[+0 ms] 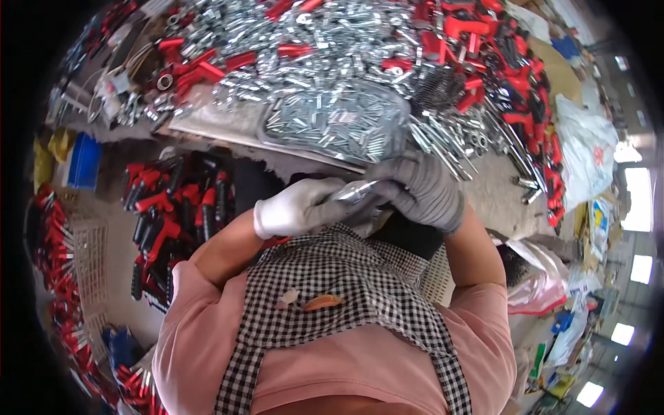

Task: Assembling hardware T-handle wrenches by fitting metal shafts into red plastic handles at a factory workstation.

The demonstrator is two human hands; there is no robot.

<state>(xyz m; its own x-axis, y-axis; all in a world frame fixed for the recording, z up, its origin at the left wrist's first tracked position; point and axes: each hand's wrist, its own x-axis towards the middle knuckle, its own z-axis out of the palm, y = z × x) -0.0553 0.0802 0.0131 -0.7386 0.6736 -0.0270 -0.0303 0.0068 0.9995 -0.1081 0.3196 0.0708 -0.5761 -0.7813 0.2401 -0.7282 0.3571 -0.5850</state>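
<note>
In front of my apron, just below the bench edge, both hands meet around a shiny metal part (356, 191); its exact kind is hard to make out. My left hand (294, 207), in a white glove, has its fingers closed on one end. My right hand (420, 190), in a grey glove, wraps the other end, and its fingers hide much of the piece. Right beyond them, a clear plastic tray (264, 124) full of small metal pins sits on the bench. Long metal rods (443, 149) lie loose to the right of that tray.
A large heap of shiny metal parts (332, 41) covers the far bench. Red and black tool bodies (529, 104) pile up at right; more red-and-black tools (162, 221) lie lower left, near a blue bin (84, 161) and white crate (91, 259). A white plastic bag (584, 142) stands far right.
</note>
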